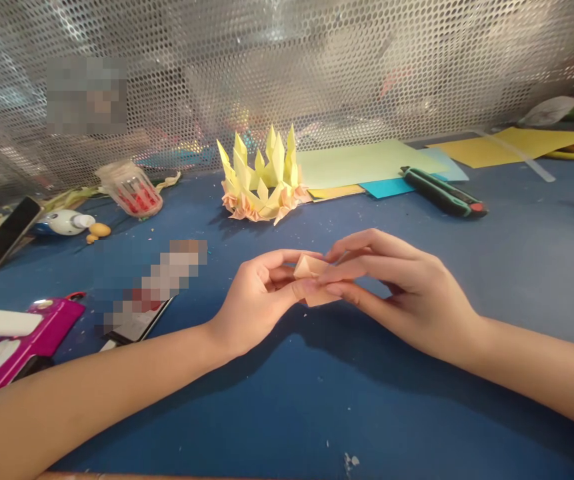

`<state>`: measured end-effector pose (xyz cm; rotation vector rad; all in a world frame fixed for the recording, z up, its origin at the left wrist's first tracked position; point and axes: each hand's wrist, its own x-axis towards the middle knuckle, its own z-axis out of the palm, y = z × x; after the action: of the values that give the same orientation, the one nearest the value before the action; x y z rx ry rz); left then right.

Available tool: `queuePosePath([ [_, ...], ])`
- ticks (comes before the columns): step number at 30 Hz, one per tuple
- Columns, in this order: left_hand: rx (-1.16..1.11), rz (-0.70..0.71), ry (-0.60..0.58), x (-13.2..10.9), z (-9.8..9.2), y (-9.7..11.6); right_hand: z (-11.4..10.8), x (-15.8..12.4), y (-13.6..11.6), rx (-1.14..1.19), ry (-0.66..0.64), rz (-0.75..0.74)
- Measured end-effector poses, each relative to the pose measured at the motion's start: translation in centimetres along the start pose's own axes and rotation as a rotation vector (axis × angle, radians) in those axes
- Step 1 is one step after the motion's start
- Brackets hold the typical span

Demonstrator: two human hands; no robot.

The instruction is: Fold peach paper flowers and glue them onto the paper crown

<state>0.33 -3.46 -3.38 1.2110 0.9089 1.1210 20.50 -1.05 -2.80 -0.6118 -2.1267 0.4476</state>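
Between my hands, above the blue table, is a small piece of folded peach paper (311, 267). My left hand (259, 293) pinches its left side, the thumb lying across the front. My right hand (407, 287) closes on the right side with thumb and fingertips. Fingers cover parts of the folds. Just beyond my hands stands a paper crown (277, 180) with yellow pointed pieces above and peach folded pieces round its base.
Colored paper sheets (351, 163) and a dark green utility knife (444, 193) lie at the back right. To the left are a jar (134, 190) with red contents, a phone (141, 320) and a magenta tool (49, 327). Perforated metal mesh (341, 73) closes off the back.
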Motion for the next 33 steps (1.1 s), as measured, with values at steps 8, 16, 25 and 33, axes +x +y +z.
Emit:
queuePosePath([
  [8,0.121,0.02,0.053,-0.6,0.4,0.3,0.0,0.1,-0.5,0.209,-0.157,0.453],
  [16,0.112,-0.011,0.022,-0.5,0.5,0.3,-0.2,0.3,-0.8,0.097,-0.09,0.456],
  [25,0.092,0.024,-0.095,-0.4,0.4,0.5,-0.2,0.2,-1.2,0.221,-0.102,0.453],
  [33,-0.008,0.081,-0.126,0.1,-0.4,0.5,-0.5,0.7,-0.9,0.608,-0.162,0.415],
])
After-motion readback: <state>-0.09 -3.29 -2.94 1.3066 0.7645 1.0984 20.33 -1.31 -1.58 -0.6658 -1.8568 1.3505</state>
